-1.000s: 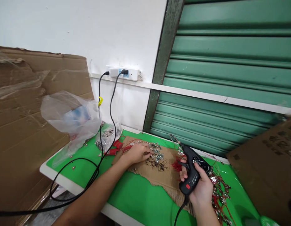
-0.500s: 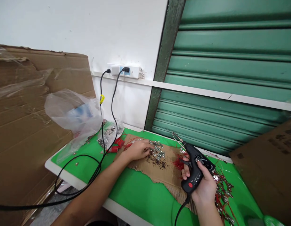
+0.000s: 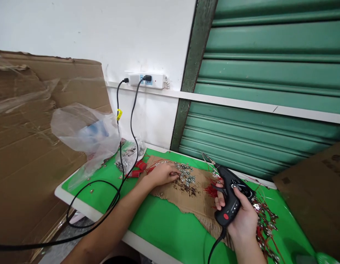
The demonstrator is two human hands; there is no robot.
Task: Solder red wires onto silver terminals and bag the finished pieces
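Observation:
My right hand (image 3: 242,214) is wrapped round a black glue gun (image 3: 233,194) with a red dot on its handle. The gun's nozzle points up and away to the left, with a bent wire at its tip. My left hand (image 3: 164,173) rests at the edge of a heap of small silver metal pieces (image 3: 187,179). Its fingertips are pinched together; whatever is between them is too small to make out. Tiny dark pieces (image 3: 187,189) lie scattered just in front of the heap. All this sits on a torn cardboard sheet (image 3: 183,206).
Red strings with shiny metal pieces (image 3: 269,227) lie right of the glue gun. Plastic bags (image 3: 132,156) and red bundles (image 3: 135,173) are at the back left of the green tabletop (image 3: 158,227). Black cables (image 3: 132,121) hang from a wall socket. Cardboard boxes (image 3: 35,154) flank both sides.
The view has shifted slightly. My left fingers have drawn closer together at the metal heap. My right hand keeps the glue gun in nearly the same pose.

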